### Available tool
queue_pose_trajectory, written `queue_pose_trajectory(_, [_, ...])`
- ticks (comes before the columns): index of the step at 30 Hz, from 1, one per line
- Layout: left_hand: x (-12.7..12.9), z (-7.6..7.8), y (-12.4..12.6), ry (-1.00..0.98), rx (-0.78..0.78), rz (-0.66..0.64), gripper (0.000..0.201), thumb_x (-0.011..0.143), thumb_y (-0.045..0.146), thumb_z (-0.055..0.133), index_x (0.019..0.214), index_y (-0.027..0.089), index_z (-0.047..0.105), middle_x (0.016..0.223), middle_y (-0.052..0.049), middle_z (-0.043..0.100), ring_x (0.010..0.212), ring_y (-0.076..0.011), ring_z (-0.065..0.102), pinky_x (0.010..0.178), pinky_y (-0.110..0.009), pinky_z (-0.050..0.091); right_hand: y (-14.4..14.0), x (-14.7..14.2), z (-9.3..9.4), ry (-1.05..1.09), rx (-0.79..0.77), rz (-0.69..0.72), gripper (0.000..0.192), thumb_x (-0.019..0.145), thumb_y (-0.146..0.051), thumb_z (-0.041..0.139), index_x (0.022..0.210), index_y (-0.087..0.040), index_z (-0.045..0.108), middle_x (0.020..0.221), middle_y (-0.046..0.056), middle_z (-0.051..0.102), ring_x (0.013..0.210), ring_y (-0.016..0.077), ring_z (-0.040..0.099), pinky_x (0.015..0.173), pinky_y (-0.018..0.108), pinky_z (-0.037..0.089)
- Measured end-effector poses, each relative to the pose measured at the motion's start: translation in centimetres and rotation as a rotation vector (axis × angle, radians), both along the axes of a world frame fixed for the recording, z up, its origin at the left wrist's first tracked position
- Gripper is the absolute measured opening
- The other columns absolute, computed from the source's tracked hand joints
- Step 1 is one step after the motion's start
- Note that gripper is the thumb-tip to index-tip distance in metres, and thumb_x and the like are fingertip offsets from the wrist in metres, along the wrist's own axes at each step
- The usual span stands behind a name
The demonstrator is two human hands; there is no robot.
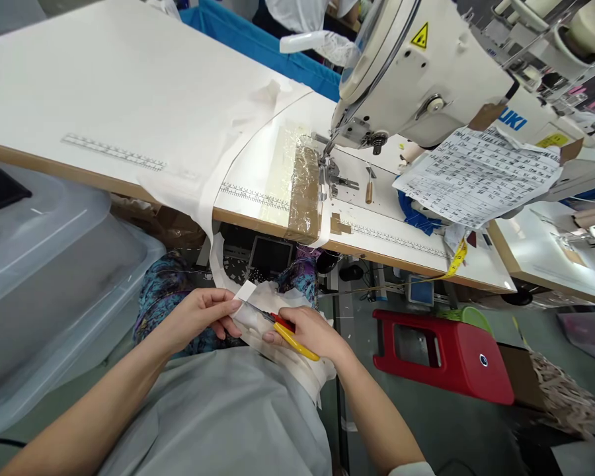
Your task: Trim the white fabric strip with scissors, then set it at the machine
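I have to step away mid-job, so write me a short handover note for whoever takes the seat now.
Left hand: pinching the end of the white fabric strip over the lap.
Right hand: gripping yellow-and-red thread snips, blades at the strip beside the left fingers.
The strip runs up from the lap over the table edge to the sewing machine and its presser foot.
Done: strip is laid to the machine.
Left: the cut at the strip's end appears unfinished; I cannot tell how far the blades have gone.
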State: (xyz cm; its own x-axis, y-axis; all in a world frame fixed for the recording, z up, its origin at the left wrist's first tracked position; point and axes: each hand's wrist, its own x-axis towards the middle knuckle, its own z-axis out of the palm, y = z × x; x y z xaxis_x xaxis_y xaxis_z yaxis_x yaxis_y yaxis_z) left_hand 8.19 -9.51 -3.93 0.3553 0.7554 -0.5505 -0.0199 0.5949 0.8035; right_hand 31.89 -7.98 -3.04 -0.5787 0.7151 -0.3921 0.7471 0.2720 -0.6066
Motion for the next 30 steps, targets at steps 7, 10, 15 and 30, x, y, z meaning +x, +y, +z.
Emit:
queue_pose_trajectory(7, [-0.04, -0.01, -0.11, -0.006, -0.009, 0.015, 0.046, 0.066, 0.061, 0.075, 0.069, 0.015, 0.066, 0.060, -0.009, 0.073, 0.055, -0.0170, 0.066, 0.050, -0.021, 0.048, -0.50, 0.04, -0.51, -0.003, 0.057, -0.051, 0.057, 0.078, -0.066, 0.061, 0.055, -0.020, 0.037, 0.051, -0.006, 0.030, 0.049, 0.0091, 0.024, 0.049, 0.025, 0.016])
queue_pose_trajectory(10, [0.06, -0.08, -0.13, -0.008, -0.016, 0.016, 0.046, 0.065, 0.060, 0.075, 0.069, 0.015, 0.066, 0.060, -0.009, 0.073, 0.054, -0.0168, 0.065, 0.050, -0.021, 0.048, -0.50, 0.04, -0.35, -0.068, 0.092, -0.028, 0.055, 0.079, -0.067, 0.061, 0.057, -0.020, 0.042, 0.053, -0.005, 0.036, 0.050, 0.0097, 0.025, 0.051, 0.026, 0.016])
queue_pose_trajectory(15, [0.21, -0.06, -0.16, -0.031, -0.023, 0.002, 0.043, 0.066, 0.058, 0.076, 0.067, 0.016, 0.065, 0.059, -0.008, 0.072, 0.053, -0.0160, 0.064, 0.050, -0.021, 0.047, -0.22, -0.49, 0.21, -0.128, 0.155, 0.035, 0.050, 0.079, -0.064, 0.062, 0.064, -0.021, 0.042, 0.060, -0.004, 0.042, 0.054, 0.0112, 0.027, 0.052, 0.026, 0.016])
queue_pose_trajectory(30, [0.41, -0.06, -0.33, 0.013, -0.022, -0.042, 0.047, 0.068, 0.063, 0.072, 0.070, 0.016, 0.063, 0.060, -0.009, 0.072, 0.055, -0.0169, 0.065, 0.052, -0.022, 0.048, -0.38, -0.19, -0.78, 0.107, -0.019, -0.065, 0.051, 0.082, -0.062, 0.060, 0.060, -0.020, 0.042, 0.056, -0.005, 0.036, 0.054, 0.0104, 0.030, 0.052, 0.025, 0.022])
